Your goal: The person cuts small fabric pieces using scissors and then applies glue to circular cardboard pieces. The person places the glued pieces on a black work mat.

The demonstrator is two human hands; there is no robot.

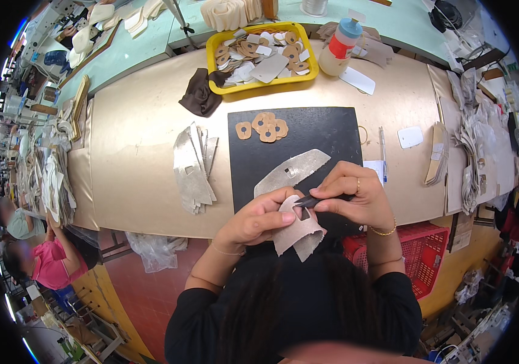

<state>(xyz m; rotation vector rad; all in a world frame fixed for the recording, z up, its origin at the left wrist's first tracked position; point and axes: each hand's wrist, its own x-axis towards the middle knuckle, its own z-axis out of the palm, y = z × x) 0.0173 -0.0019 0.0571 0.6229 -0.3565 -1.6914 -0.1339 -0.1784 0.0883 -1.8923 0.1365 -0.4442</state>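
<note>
My left hand (262, 219) grips a folded grey-beige fabric piece (299, 233) with a square cut-out, near the front edge of a black mat. Held between the thumb and fingers of my right hand (352, 197) is a slim black pointed tool (308, 201); its exact kind is not clear. The tool's tip is at the fabric by the cut-out, close to my left fingers. Just beyond my hands, a similar grey piece (284, 174) with a square hole lies on the black mat (344, 136). Several small brown pieces with round holes (267, 128) lie at the mat's far side.
Left of the mat is a fanned stack of grey pieces (189, 173). A yellow tray (265, 90) of small cut pieces, a dark cloth (200, 94) and a blue-topped bottle (339, 48) stand behind. A pen (383, 145) lies right; a red crate (420, 261) stands below the table.
</note>
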